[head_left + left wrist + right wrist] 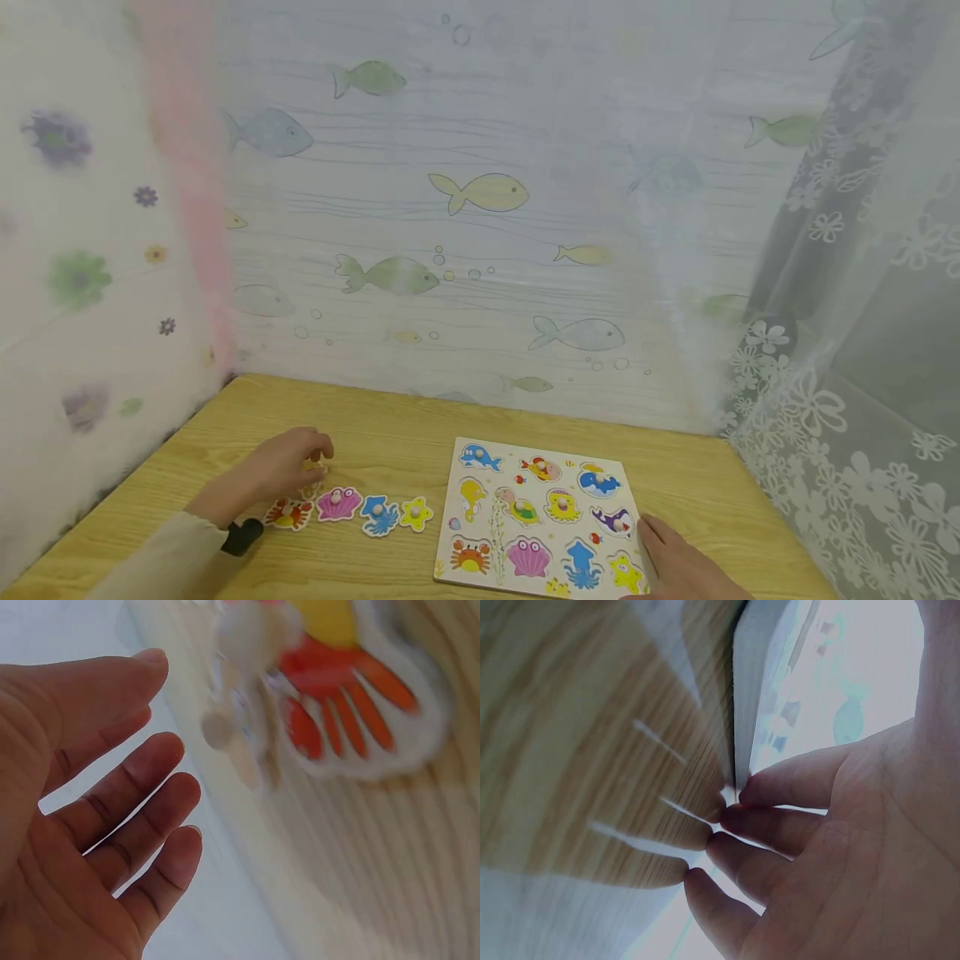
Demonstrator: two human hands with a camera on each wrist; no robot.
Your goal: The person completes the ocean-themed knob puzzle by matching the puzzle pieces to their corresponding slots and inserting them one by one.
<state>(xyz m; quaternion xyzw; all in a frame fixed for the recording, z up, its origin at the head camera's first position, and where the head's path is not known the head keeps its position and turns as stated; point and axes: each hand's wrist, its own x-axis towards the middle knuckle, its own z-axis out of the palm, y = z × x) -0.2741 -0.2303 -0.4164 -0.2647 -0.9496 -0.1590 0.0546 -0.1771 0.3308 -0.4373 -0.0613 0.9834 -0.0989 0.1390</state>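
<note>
Left hand (279, 468): I saw it hover beside the left end of the loose pieces, fingers softly bent, thumb apart, with no hold on anything.
Right hand (678, 560): its fingers were extended and relaxed at the board's right edge, fingertips resting on the surface (390, 454); I judged that this contact served to keep the board from sliding.
Board (577, 530): it lay flat, slightly turned, between the hands and nearer the right, which probably kept its pictures in easy reach.
Loose pieces: the crab piece (288, 515), shell piece (345, 507), squid piece (384, 521) and starfish piece (415, 518) sat in a row left of the board, seemingly spread so each could be picked separately.
Bottom row: crab, shell, squid and starfish pictures showed there without knobs, in the same order as the loose row; I took that order as deliberate.
Half-hidden piece (312, 485): it lay behind the crab piece, partly covered by the left hand, so I couldn't tell its shape.
</note>
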